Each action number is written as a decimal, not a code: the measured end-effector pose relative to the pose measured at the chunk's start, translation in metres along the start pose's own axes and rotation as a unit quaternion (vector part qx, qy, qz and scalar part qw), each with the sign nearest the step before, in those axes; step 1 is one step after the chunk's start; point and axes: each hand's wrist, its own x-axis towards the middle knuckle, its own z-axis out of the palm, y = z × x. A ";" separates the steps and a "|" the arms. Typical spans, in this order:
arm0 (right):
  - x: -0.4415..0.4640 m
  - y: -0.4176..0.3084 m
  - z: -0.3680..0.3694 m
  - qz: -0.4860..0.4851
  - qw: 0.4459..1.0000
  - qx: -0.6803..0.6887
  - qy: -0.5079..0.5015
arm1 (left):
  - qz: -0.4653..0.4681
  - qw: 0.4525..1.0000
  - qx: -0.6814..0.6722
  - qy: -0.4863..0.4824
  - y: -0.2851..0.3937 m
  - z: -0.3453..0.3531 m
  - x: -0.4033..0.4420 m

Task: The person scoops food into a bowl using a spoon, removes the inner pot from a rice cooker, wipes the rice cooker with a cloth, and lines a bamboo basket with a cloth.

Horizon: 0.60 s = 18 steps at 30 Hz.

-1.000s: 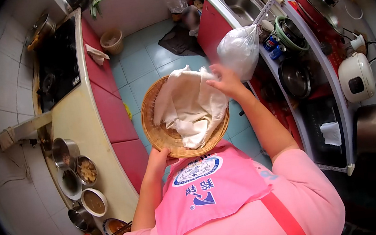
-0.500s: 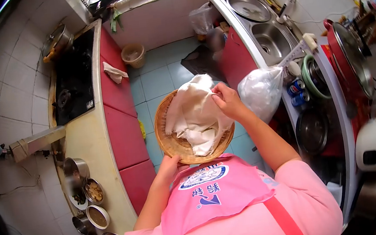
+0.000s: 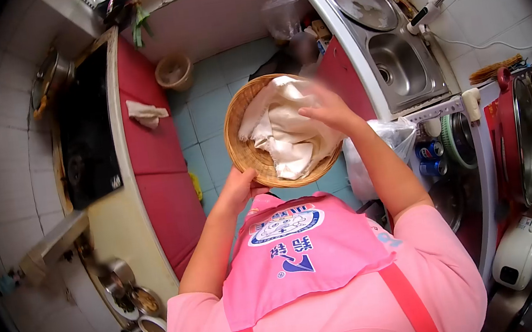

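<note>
My left hand (image 3: 239, 188) grips the near-left rim of a round woven basket (image 3: 234, 142), held up in front of my apron. A crumpled white cloth (image 3: 284, 127) lies inside it, covering most of the bottom and reaching the right rim. Over the cloth's right side is my right hand (image 3: 331, 113), thumb and fingers apart, the fingertips smeared by motion. Whether its fingers touch the cloth, I cannot tell.
Left stands a counter with a black stove (image 3: 86, 131) and red cabinets (image 3: 153, 140). Right are a steel sink (image 3: 398, 69), a white plastic bag (image 3: 362, 167) and a rack with blue cans (image 3: 432, 167). A small bin (image 3: 174, 73) sits on the tiled floor.
My right hand has let go of the cloth edge it pinched, and its fingers have spread. The basket has moved forward and slightly right in view; the cloth lies lower in it.
</note>
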 end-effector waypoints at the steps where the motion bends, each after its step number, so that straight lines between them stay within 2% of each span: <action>1: 0.018 0.001 -0.006 0.003 1.000 0.000 0.017 | -0.001 1.000 0.012 -0.012 0.022 -0.002 0.013; 3: 0.056 -0.002 -0.028 0.016 0.999 0.030 0.037 | 0.000 0.999 0.048 0.003 0.078 0.003 0.042; 4: 0.069 -0.015 -0.039 -0.014 0.997 0.022 0.068 | 0.002 0.998 0.061 -0.018 0.104 0.005 0.057; 7: 0.111 -0.051 -0.072 -0.008 0.990 0.008 0.143 | 0.015 0.992 0.100 -0.072 0.178 0.014 0.100; 8: 0.117 -0.068 -0.087 0.023 0.988 -0.006 0.155 | 0.032 0.988 0.123 -0.087 0.200 0.021 0.117; 9: 0.134 -0.059 -0.101 -0.023 0.983 0.007 0.181 | 0.050 0.983 0.145 -0.101 0.221 0.029 0.132; 10: 0.150 -0.058 -0.121 0.001 0.979 0.001 0.205 | 0.051 0.981 0.160 -0.095 0.248 0.053 0.146; 13: 0.186 -0.069 -0.168 0.036 0.962 -0.021 0.269 | 0.066 0.962 0.212 -0.157 0.312 0.090 0.186; 15: 0.212 -0.057 -0.201 -0.025 0.954 0.052 0.295 | 0.083 0.953 0.222 -0.188 0.341 0.111 0.219; 18: 0.244 -0.051 -0.266 -0.017 0.933 0.133 0.333 | 0.136 0.950 0.234 -0.155 0.377 0.164 0.269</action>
